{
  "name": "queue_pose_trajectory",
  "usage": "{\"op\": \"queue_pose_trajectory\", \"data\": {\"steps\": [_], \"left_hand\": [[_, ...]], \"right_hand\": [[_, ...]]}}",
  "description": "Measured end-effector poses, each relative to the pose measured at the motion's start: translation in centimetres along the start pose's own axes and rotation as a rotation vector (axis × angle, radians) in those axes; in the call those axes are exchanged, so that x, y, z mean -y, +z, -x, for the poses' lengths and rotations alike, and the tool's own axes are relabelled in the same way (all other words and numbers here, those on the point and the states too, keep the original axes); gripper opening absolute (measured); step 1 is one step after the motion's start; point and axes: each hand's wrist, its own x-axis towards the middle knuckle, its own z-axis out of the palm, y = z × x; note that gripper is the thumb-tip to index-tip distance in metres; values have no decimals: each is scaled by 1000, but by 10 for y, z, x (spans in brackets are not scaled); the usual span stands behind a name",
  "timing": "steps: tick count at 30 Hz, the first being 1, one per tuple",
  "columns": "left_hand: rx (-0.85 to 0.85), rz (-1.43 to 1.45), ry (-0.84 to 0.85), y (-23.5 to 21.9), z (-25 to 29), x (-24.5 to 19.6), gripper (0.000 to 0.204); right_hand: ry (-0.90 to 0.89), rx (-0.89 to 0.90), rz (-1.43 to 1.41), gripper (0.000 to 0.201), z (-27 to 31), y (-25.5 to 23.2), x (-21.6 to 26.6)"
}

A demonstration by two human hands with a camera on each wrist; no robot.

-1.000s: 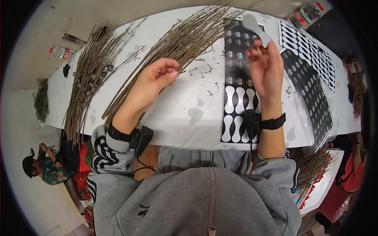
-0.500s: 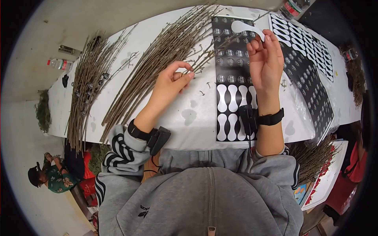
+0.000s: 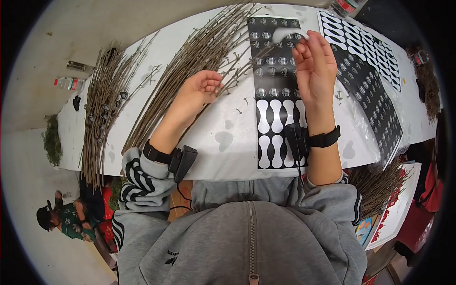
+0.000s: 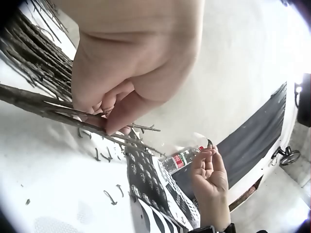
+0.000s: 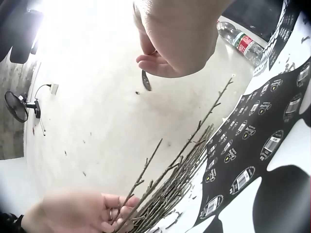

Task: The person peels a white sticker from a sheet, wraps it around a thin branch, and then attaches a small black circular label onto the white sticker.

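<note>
My left hand (image 3: 195, 97) pinches thin bare twigs (image 4: 43, 109) between thumb and fingers; their tips point away to the right, in front of a larger bundle of twigs (image 3: 185, 66) on the table. My right hand (image 3: 316, 71) is raised over a black label sheet (image 3: 270, 80) and pinches one peeled, dumbbell-shaped white sticker (image 3: 285, 33) by its end. The sticker curves out to the left of the fingertips. In the right wrist view it shows edge-on as a dark sliver (image 5: 146, 81) below the fingers.
Another twig bundle (image 3: 102, 95), with round labels on it, lies at the left. More label sheets (image 3: 363, 83) lie to the right under clear plastic. Bottles (image 3: 349, 5) stand at the back and left. Small twig scraps (image 3: 238, 111) dot the white table. Another person (image 3: 71, 218) is at the lower left.
My left hand has brought twigs out rightward from the bundle, then shifted slightly back left. The sticker in my right hand has swung down leftward and now bends into a curve.
</note>
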Motion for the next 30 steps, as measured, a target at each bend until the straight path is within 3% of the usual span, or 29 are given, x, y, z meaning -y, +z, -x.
{"op": "queue_pose_trajectory", "data": {"steps": [4, 8, 11, 14, 20, 22, 30], "left_hand": [[30, -109, -43, -1, 0, -3, 41], [47, -301, -4, 13, 7, -13, 41], [22, -454, 70, 29, 15, -18, 42], [-56, -275, 202, 40, 13, -17, 42], [-73, 196, 185, 42, -3, 10, 39], [-142, 370, 205, 44, -6, 18, 39], [-200, 536, 180, 41, -12, 26, 31]], "right_hand": [[9, -35, 118, 18, 3, 4, -6], [73, -9, -40, 25, 11, 10, -21], [261, -54, -45, 30, 19, 10, -35], [294, -101, 55, 29, 21, 8, -41], [319, -99, 218, 26, 21, 11, -46], [397, 1, 333, 24, 26, 10, -48], [537, 75, 301, 21, 36, 9, -65]]}}
